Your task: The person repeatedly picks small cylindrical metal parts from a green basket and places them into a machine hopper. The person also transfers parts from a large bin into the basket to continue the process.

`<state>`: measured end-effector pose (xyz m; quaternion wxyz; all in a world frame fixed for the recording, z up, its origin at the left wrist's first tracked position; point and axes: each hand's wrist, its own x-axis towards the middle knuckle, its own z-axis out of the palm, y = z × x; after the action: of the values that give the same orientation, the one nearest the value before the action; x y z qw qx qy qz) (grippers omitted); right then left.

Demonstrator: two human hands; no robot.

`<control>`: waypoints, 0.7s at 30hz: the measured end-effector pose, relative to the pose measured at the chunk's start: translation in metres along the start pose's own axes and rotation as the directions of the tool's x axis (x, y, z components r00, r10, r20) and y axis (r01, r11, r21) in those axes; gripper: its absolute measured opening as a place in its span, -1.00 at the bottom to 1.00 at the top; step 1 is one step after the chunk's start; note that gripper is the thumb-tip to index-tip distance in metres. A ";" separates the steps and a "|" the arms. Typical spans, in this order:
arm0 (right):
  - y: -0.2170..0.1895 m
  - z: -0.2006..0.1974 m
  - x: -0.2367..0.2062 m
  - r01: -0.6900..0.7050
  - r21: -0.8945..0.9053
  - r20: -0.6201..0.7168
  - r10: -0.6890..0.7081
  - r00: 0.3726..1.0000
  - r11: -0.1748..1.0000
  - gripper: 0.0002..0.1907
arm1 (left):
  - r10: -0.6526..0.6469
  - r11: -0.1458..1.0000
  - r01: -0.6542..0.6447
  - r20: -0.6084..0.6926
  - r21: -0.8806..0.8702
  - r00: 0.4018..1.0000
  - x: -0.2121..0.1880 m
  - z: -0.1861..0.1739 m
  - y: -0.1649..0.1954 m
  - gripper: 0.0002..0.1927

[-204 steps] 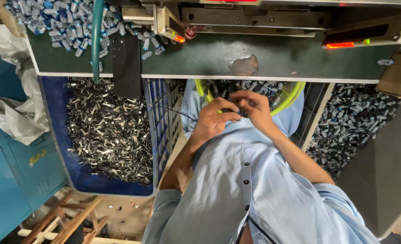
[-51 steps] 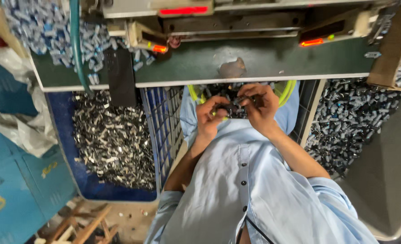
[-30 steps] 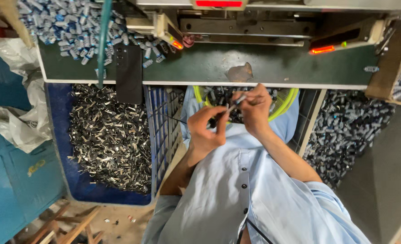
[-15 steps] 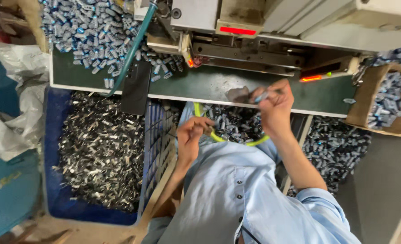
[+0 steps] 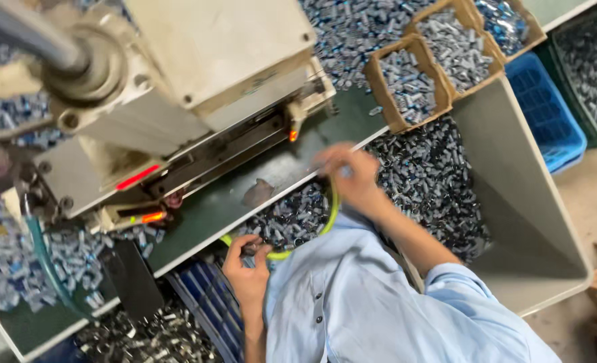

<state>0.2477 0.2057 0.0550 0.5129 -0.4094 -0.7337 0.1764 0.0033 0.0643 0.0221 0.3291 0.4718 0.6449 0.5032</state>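
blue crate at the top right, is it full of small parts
No, the blue crate shows a bare slatted floor, while the cardboard boxes beside it hold the small parts.

2 open brown cardboard boxes [image 5: 411, 84] sit side by side at the worktop's [image 5: 224, 208] far right, each holding small grey and blue cylindrical parts.

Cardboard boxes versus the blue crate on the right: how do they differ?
The cardboard boxes are brown, solid-walled and sit up on the bench; the blue crate is plastic with latticed walls and sits lower, beside the grey bin. The boxes are heaped full; the crate's contents are hardly visible. Both are open-topped.
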 end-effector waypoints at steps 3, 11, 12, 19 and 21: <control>0.024 -0.039 0.042 -0.150 -0.053 -0.329 0.124 0.936 0.987 -0.76 | 0.037 0.999 -0.038 0.051 0.019 0.998 0.006 -0.001 -0.008 -0.78; -0.017 0.015 -0.024 -0.592 0.412 0.330 0.492 0.806 0.693 -0.59 | -0.111 0.948 0.152 0.158 -0.279 0.981 0.002 0.030 -0.030 -0.87; -0.016 0.027 -0.036 -0.156 0.270 0.360 0.051 0.932 0.950 -0.60 | -0.082 0.944 0.120 0.133 -0.309 0.988 -0.001 0.034 -0.031 -0.85; -0.020 0.083 -0.089 -0.296 0.475 0.402 0.095 0.911 0.829 -0.77 | -0.015 0.869 -0.033 -0.092 -0.493 0.996 -0.011 0.043 -0.018 -0.72; -0.020 0.084 -0.088 -0.241 0.474 0.407 0.032 0.913 0.847 -0.79 | 0.005 0.884 -0.055 -0.108 -0.465 0.994 -0.009 0.040 -0.014 -0.68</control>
<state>0.1766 0.1384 -0.0194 0.4356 -0.2668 -0.7139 0.4790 0.0391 0.0686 -0.0026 0.3912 0.3618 0.5135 0.6726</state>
